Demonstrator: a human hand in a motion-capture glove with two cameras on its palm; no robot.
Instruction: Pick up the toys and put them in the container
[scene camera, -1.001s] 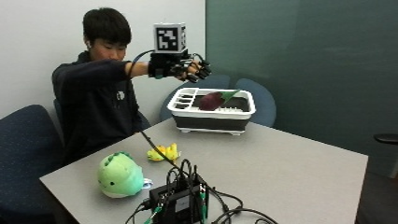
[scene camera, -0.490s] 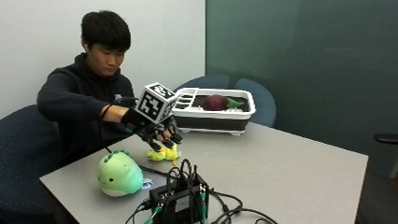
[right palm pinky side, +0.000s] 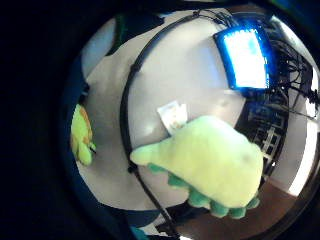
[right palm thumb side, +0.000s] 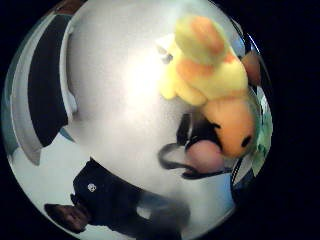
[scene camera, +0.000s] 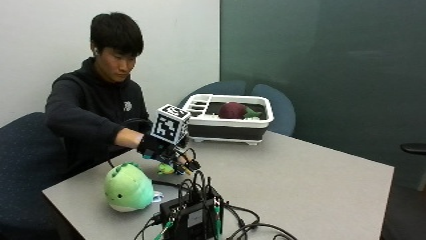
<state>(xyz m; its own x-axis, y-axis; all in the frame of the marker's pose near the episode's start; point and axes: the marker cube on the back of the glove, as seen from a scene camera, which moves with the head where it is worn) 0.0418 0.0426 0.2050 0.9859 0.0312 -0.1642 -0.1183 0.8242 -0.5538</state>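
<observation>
The gloved right hand (scene camera: 163, 150) is seen lowered to the grey table (scene camera: 313, 175), directly over a small yellow-and-orange plush toy (scene camera: 165, 169) that lies on the tabletop beside it. In the thumb-side palm view this yellow-and-orange toy (right palm thumb side: 215, 85) fills much of the picture and a fingertip (right palm thumb side: 204, 156) is seen right against its orange end, so the hand is close upon it; whether the fingers are actually closed round the toy cannot be told from any view. A larger green plush toy (scene camera: 128, 187) sits on the table just beside the hand, toward the near edge, and is seen close to the palm in the little-finger-side view (right palm pinky side: 210, 160), with a white label (right palm pinky side: 173, 116) lying on the table next to it. A white container (scene camera: 228, 119) stands at the far side of the table, well apart from the hand, and a dark red plush (scene camera: 231, 110) is seen lying inside it. A black device with a tangle of cables (scene camera: 193, 215) is placed at the near edge of the table, next to the green toy.
</observation>
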